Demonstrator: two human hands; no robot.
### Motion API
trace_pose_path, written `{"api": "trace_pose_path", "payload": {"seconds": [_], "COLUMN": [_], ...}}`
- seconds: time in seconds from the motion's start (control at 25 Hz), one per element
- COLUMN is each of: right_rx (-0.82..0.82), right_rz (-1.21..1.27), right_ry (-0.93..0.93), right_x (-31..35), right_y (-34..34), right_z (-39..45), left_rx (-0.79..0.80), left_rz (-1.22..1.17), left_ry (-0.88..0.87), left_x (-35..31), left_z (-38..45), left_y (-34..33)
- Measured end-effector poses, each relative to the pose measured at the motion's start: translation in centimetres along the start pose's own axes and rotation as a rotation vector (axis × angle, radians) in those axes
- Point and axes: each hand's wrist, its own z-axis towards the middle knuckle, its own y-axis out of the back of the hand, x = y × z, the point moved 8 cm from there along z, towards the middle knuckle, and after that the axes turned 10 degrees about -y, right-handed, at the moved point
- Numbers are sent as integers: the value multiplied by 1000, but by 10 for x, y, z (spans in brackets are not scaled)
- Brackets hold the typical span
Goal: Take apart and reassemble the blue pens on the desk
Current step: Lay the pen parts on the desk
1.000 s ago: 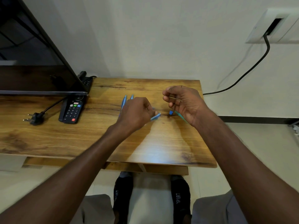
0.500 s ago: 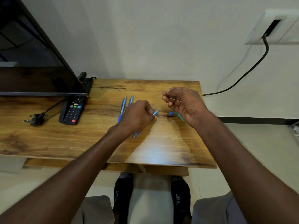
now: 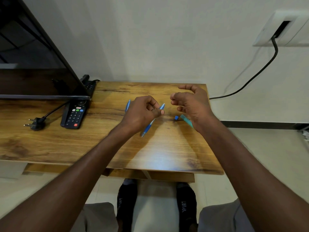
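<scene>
Disassembly step: my left hand [image 3: 142, 113] pinches a blue pen [image 3: 153, 121]; right hand [image 3: 190, 102] loosely curled, holding nothing visible; next, grab its end.

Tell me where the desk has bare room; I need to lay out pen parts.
Free: the desk front strip near its edge, and the patch between the plug and that edge. Crowded: around the left hand, blue pen, blue cap and remote.
</scene>
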Motion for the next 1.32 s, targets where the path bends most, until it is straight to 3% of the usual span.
{"api": "trace_pose_path", "payload": {"seconds": [0.2, 1.32], "right_rx": [-20, 34], "right_rz": [-135, -52], "right_ry": [145, 158], "right_x": [12, 10], "right_y": [-2, -9], "right_z": [-5, -4], "left_rx": [-15, 25], "left_rz": [-58, -115], "left_ry": [-48, -58], "left_x": [-7, -6], "left_z": [1, 1], "left_y": [6, 1]}}
